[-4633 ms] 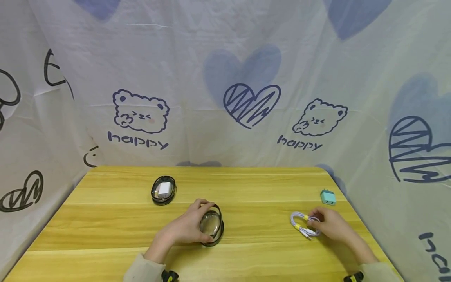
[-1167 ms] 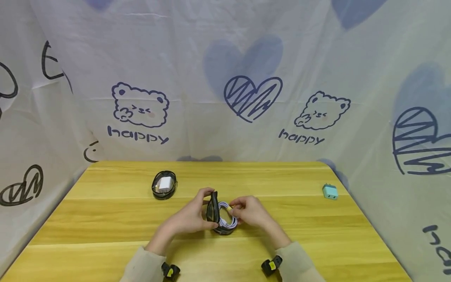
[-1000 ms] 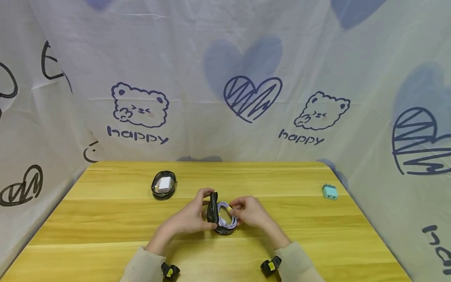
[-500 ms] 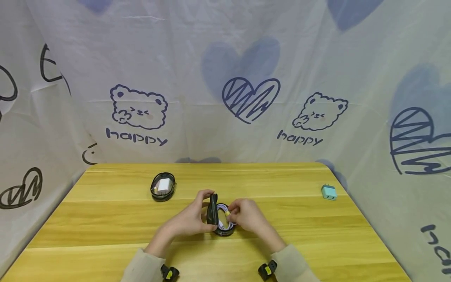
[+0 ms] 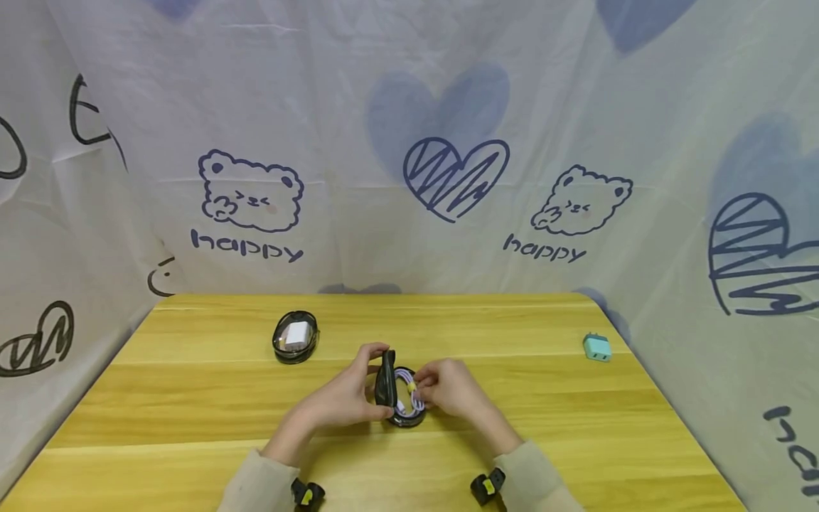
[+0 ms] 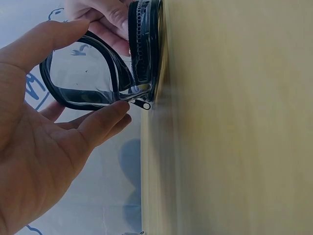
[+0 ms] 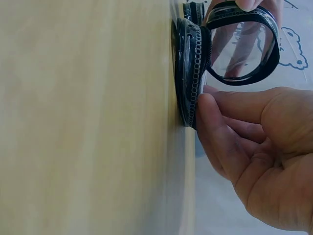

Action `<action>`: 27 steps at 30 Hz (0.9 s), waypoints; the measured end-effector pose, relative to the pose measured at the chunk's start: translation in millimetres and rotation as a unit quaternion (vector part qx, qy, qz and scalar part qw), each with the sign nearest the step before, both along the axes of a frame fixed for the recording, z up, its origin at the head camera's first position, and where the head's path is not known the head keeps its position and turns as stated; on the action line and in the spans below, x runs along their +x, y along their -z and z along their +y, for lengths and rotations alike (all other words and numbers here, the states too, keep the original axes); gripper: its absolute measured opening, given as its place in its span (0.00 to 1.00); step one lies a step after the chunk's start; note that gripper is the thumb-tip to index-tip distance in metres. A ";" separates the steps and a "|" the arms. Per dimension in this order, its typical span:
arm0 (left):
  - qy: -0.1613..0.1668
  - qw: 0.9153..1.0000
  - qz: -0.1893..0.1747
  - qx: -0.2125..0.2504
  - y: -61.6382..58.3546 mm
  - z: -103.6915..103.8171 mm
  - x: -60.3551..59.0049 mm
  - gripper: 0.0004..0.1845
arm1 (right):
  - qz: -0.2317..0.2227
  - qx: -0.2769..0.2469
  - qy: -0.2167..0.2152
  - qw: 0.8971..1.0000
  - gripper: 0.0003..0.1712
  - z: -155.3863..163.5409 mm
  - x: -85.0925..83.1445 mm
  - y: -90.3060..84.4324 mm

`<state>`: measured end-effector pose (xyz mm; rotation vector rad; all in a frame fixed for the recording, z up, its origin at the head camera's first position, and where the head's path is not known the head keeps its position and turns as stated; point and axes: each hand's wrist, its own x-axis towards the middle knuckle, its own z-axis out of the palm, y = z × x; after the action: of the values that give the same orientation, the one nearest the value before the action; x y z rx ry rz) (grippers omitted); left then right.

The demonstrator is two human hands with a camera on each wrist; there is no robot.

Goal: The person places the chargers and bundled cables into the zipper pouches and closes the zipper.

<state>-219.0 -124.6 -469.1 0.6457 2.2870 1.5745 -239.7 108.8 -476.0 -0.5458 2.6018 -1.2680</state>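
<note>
The left hand (image 5: 348,398) pinched the raised clear lid (image 6: 88,73) of a small round black zip case (image 5: 399,398) between thumb and fingers and held it upright, so the case stood open near the middle of the wooden table (image 5: 192,398). The right hand (image 5: 448,390) was on the other side of the case, with its fingers curled over a coiled white cable (image 5: 407,398) that lay inside the base; its fingertips (image 7: 208,105) pressed against the zip edge. In the head view the hands covered most of the case and the cable, and in the wrist views the cable was hidden behind the rim. Further left and behind lay a second round case (image 5: 296,336) with something white inside, too small to tell exactly. Well apart, near the right edge of the table, stood a small mint-green plug (image 5: 597,348).
</note>
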 end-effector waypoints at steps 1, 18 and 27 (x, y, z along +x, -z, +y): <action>0.000 1.000 0.000 -0.001 -0.2 0.1 -0.1 0.55 | -0.003 -0.004 -0.002 1.000 0.10 -0.2 -0.1 -0.2; 0.000 1.000 0.009 -0.015 -1.6 0.9 -0.8 0.55 | 0.067 0.089 -0.016 0.994 0.11 0.3 -1.7 -3.4; -0.002 1.000 0.015 -0.021 0.2 -0.7 -1.3 0.55 | 0.061 0.075 -0.039 0.995 0.11 5.1 -3.6 -1.5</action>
<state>-220.3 -125.3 -469.2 0.6582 2.3385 1.5234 -243.4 113.9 -474.5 -0.7084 2.7173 -1.0346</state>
